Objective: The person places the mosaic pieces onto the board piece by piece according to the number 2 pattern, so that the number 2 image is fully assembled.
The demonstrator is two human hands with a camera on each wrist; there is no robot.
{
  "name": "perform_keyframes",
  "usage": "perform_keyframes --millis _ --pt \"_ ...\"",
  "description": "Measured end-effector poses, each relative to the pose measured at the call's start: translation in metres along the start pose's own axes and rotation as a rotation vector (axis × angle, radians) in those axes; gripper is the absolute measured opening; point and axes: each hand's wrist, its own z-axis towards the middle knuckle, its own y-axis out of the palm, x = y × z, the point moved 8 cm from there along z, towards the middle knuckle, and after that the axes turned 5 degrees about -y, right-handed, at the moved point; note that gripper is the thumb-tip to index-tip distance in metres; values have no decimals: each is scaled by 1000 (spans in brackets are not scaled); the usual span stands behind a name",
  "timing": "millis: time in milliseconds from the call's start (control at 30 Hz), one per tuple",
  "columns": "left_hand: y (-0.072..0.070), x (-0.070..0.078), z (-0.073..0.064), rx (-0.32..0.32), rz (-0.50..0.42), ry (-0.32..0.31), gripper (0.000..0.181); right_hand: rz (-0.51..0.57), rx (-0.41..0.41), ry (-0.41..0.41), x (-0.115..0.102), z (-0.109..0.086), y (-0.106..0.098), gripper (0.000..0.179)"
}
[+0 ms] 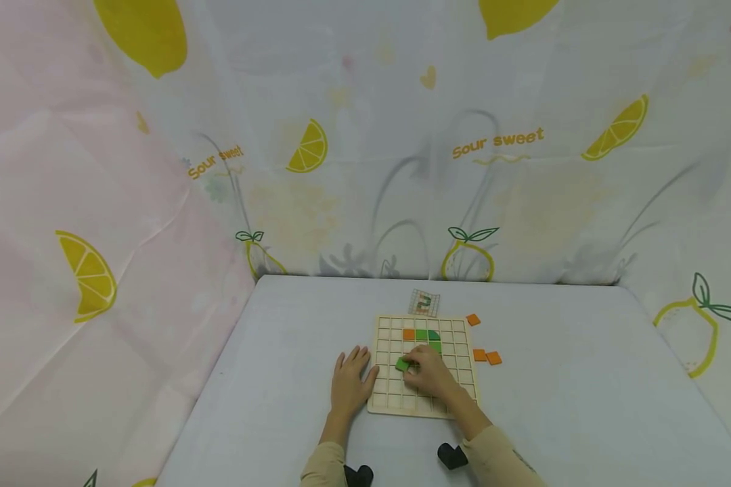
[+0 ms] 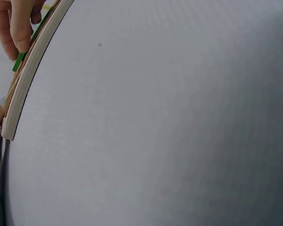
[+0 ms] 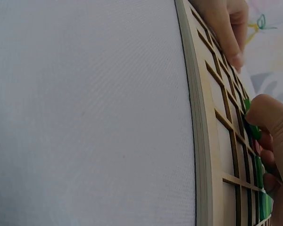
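Observation:
A wooden grid board (image 1: 385,403) lies flat on the white table, its square cells edged by raised strips. My right hand (image 1: 428,372) is over the middle of the board, pinching a green square tile (image 1: 403,364) between thumb and fingers. In the left wrist view that green tile (image 2: 18,62) sits tilted close over the grid. Flat beside the board's left edge rests my left hand (image 1: 351,384), fingers straight and thumb at the rim. Toward the far side, an orange tile (image 1: 409,334), a green tile (image 1: 422,335) and a dark green rounded tile (image 1: 434,335) fill cells in a row.
Another green tile (image 1: 435,347) sits just below that row. Loose orange tiles lie right of the board, one (image 1: 473,319) farther back and a pair (image 1: 479,355) nearer. A small pattern card (image 1: 424,303) lies behind it. Black heart-shaped objects (image 1: 452,456) are near the wrists.

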Motion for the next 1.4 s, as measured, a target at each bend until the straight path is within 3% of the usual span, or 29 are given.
perform_keyframes --millis 100,367,533,767,1033,1167,1400 --pt "-1 2 0 0 -10 4 36 14 -30 -8 -4 3 0 20" --pt "-1 2 1 4 -12 10 35 85 -213 39 -2 12 6 21" --pt "0 1 2 5 -12 17 35 98 -253 25 -5 13 6 18" --pt "0 1 2 -8 -4 6 36 3 -207 -40 -11 10 7 20" --pt "0 1 1 -4 4 7 37 -43 -9 -62 -13 8 7 16" --pt "1 2 1 -10 4 7 38 -64 49 -67 -14 7 5 16" --pt "0 1 1 -13 6 0 38 -50 -13 -29 -11 11 9 16"
